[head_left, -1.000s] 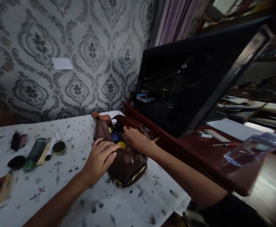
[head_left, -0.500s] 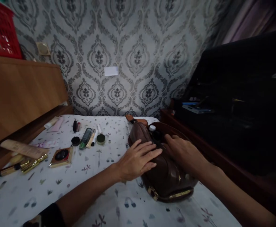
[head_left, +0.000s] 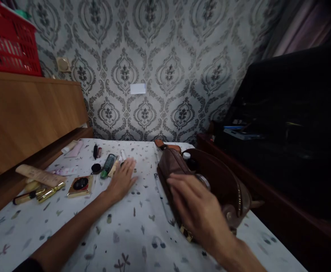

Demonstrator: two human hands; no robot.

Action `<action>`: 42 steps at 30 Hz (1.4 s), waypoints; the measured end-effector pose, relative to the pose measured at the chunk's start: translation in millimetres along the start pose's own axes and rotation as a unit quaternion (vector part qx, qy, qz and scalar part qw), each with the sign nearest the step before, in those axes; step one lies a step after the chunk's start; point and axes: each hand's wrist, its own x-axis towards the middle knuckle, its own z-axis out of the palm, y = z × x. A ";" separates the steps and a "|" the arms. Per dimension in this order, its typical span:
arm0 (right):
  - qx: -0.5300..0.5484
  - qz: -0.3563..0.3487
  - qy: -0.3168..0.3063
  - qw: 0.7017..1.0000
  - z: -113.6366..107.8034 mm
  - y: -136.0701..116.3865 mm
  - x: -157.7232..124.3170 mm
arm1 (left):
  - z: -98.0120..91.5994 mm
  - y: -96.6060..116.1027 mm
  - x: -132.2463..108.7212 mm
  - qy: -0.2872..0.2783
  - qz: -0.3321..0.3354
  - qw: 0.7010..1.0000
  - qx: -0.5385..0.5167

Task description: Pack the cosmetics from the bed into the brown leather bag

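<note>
My left hand (head_left: pixel 122 179) lies palm down with its fingers stretched out, over the spot of a round dark-lidded jar that it now mostly hides. Right beside it are a green-capped dark bottle (head_left: pixel 108 165) and small tubes (head_left: pixel 114 169). My right hand (head_left: pixel 199 204) is over the near left side of a brown leather handbag (head_left: pixel 219 166); its fingers point left and are blurred, so their grip is unclear. The bag gapes open, showing a white-capped bottle (head_left: pixel 186 156) and a round silvery-rimmed item (head_left: pixel 203 181) partly behind my right hand.
To the left lie a gold compact (head_left: pixel 80 186), a beige tube (head_left: pixel 39 175), gold-trimmed cosmetics (head_left: pixel 50 192) and a small black jar (head_left: pixel 96 168) on the patterned white sheet (head_left: pixel 142 238). A wooden cabinet (head_left: pixel 32 113) borders the left, a black case (head_left: pixel 290 143) the right.
My left hand has moved left off the bag, over the small jar. My right hand has come out of the bag to its near left side. The bag's opening looks wider.
</note>
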 end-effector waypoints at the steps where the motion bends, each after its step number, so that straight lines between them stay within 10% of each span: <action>1: 0.025 -0.015 -0.018 0.999 8.8 -10.0 -1.9 | 3.1 -10.3 -4.8 0.001 -0.033 0.999 0.021; 8: 0.123 0.016 -0.173 0.977 92.4 -42.1 -8.2 | 15.4 -38.6 -23.3 -0.049 -0.108 0.989 0.085; 15: 0.218 0.121 -0.137 0.959 150.2 -32.0 -24.3 | 9.2 -32.3 -20.4 -0.082 -0.124 0.987 0.064; 28: 0.291 0.165 -0.099 0.937 155.5 -21.9 -36.7 | -24.7 -69.1 -13.0 -0.065 -0.187 0.980 0.032; 42: 0.281 0.162 -0.111 0.939 155.6 -21.6 -37.9 | -21.7 -55.4 -14.9 -0.126 -0.199 0.967 0.091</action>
